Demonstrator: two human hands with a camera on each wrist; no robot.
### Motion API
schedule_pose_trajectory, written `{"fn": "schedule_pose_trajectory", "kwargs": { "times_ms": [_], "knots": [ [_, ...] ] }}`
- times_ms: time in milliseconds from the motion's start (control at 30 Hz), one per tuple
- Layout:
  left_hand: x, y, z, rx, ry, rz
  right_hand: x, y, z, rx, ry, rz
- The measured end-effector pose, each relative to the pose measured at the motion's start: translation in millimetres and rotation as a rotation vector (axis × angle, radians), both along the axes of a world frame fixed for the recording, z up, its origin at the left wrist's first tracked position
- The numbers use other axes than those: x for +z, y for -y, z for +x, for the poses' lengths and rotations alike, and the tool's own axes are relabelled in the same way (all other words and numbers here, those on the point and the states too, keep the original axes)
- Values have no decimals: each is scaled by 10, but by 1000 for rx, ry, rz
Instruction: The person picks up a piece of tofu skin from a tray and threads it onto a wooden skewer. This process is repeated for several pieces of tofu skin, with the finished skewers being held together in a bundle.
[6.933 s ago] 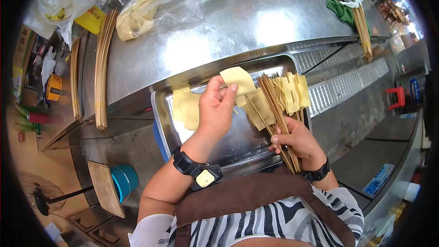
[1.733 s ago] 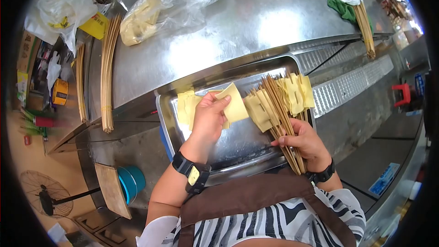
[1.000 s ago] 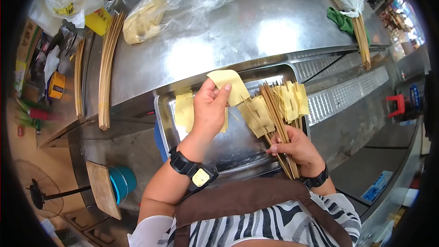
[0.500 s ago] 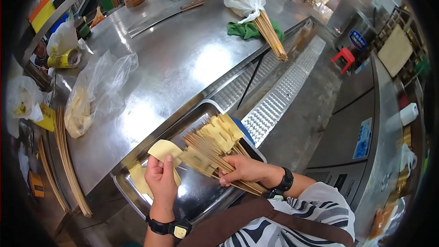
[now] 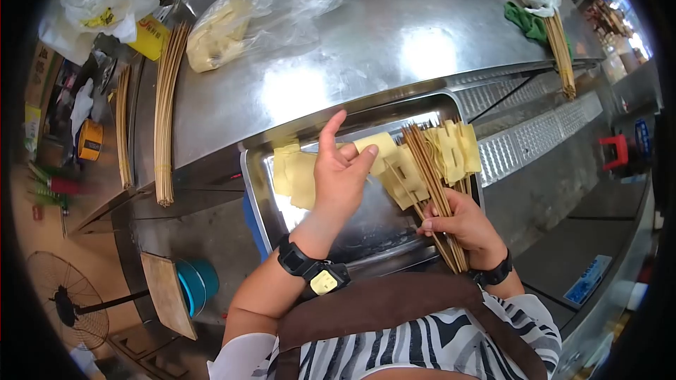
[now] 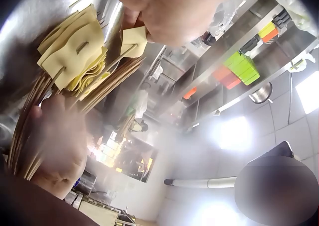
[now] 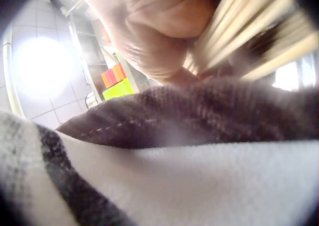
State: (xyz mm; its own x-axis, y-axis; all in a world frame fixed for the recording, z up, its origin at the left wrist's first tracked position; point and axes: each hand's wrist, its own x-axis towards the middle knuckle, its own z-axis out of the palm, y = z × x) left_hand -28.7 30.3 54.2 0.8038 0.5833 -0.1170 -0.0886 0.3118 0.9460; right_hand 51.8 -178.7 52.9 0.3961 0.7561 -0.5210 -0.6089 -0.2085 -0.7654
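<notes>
My left hand (image 5: 341, 176) pinches a pale yellow sheet of tofu skin (image 5: 379, 146), its thumb on the sheet and the index finger pointing up and away. In the left wrist view a skewer passes through that sheet (image 6: 132, 39). My right hand (image 5: 465, 222) grips a bundle of bamboo skewers (image 5: 422, 158). Folded yellow sheets threaded on a skewer (image 5: 405, 186) lie just left of this bundle. More skewered sheets (image 5: 459, 148) stand to its right. A pile of loose sheets (image 5: 292, 176) lies on the left in the metal tray (image 5: 255, 204).
The steel counter (image 5: 366, 49) runs behind the tray. On it lie a clear plastic bag of yellow sheets (image 5: 218, 39) and long skewer bundles (image 5: 167, 119). A white-bagged skewer bundle (image 5: 556, 49) sits by a green cloth (image 5: 524, 20). A teal bucket (image 5: 199, 285) stands lower left.
The sheet in my left hand was held up flat; now it is folded down lower against the skewer, with the index finger lifted off. The right hand keeps its grip. The head view swung away and back.
</notes>
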Motion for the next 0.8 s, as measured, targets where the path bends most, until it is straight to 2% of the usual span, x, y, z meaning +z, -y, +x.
{"fn": "schedule_pose_trajectory", "kwargs": {
  "times_ms": [67,133,167,233,433,667,767,800],
  "knots": [
    [-28,-19,4,-31,-10,36,-15,3,-7,-13,-7,14],
    [-95,-70,4,-71,-217,117,-26,9,-6,-6,9,17],
    [-94,-53,15,-73,-216,115,-22,11,-8,-9,10,14],
    [-83,-18,37,31,-161,-91,-13,6,-7,-10,-6,3],
    [-48,24,29,32,-157,-227,-5,0,-8,-13,-2,0],
    [-80,130,-83,-32,-224,-224,-20,12,-9,-20,0,14],
    [-115,130,-81,-64,-185,-169,-17,16,-7,-18,2,6],
    [-115,143,-62,-25,-112,-230,-20,15,-7,-20,-10,18]
  ]
}}
